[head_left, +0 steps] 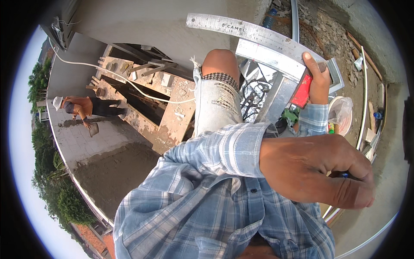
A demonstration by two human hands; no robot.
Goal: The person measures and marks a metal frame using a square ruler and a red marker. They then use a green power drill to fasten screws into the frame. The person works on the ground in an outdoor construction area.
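While the right hand [319,82] pinches the flat silver steel ruler [258,37] running leftward, the left hand [317,168] curls apart, contents unclear

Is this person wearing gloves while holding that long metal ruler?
No, the right hand holding the metal ruler and the left hand both show bare skin.

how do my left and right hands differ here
The left hand looks much larger in the picture; the right hand looks smaller. The right hand grips the marked steel ruler, its thumb on the blade, while the left is curled away from it, back showing; whether it holds anything is unclear. Both are bare and come out of blue plaid sleeves.
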